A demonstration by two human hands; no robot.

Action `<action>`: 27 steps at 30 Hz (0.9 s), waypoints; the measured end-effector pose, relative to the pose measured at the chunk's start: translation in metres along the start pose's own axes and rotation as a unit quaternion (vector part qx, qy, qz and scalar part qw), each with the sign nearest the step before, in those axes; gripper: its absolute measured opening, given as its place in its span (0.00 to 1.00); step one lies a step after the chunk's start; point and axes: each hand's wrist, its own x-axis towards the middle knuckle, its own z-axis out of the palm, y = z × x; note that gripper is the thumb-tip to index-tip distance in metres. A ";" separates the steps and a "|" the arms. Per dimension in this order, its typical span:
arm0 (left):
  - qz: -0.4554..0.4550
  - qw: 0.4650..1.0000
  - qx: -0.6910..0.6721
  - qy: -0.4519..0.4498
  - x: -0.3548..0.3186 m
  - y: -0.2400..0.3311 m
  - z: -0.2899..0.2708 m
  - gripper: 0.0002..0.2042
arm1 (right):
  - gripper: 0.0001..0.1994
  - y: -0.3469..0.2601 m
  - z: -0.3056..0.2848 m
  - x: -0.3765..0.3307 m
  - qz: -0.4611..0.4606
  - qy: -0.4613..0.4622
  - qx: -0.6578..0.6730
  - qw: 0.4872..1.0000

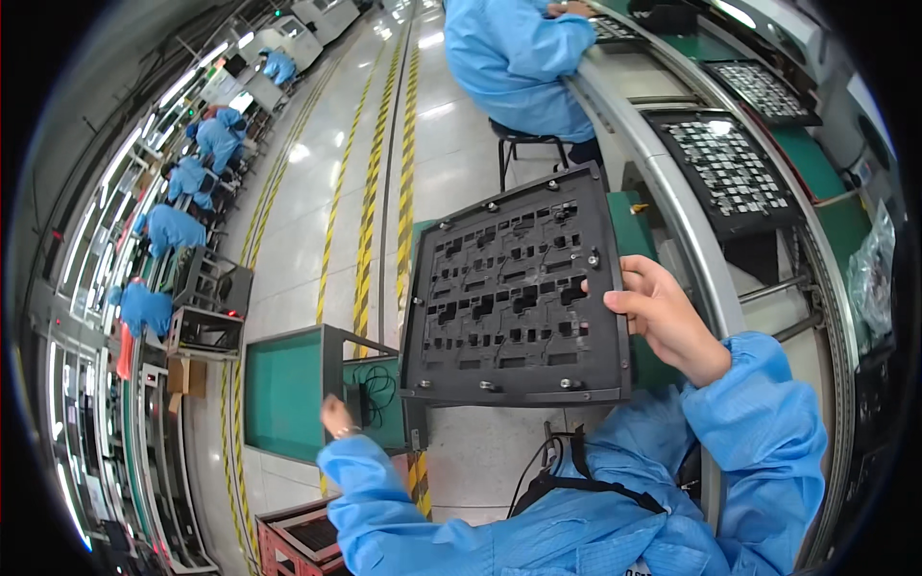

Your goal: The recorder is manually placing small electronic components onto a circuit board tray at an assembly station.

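Blue sleeves come up from below, and the right hand grips the right edge of a black tray full of small holes, holding it up over the floor beside the conveyor, while the left hand hangs low, blurry, holding nothing I can see.

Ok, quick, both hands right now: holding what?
Left hand: blurred and mostly hidden by its sleeve, holding nothing that shows; open or closed cannot be told.
Right hand: closed on the right edge of the black perforated tray.
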 end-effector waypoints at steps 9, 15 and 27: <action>0.089 0.752 -0.384 -0.528 -0.140 0.461 -0.074 0.28 | 0.34 -0.055 -0.081 -0.165 -0.157 0.110 0.001 0.981; -0.079 0.312 -0.299 -0.899 -0.282 0.620 -0.012 0.24 | 0.37 -0.047 -0.117 -0.325 -0.202 0.299 -0.023 0.933; 0.075 0.304 -0.022 -0.949 -0.595 0.678 -0.033 0.19 | 0.37 0.064 -0.092 -0.564 -0.163 0.617 0.021 0.769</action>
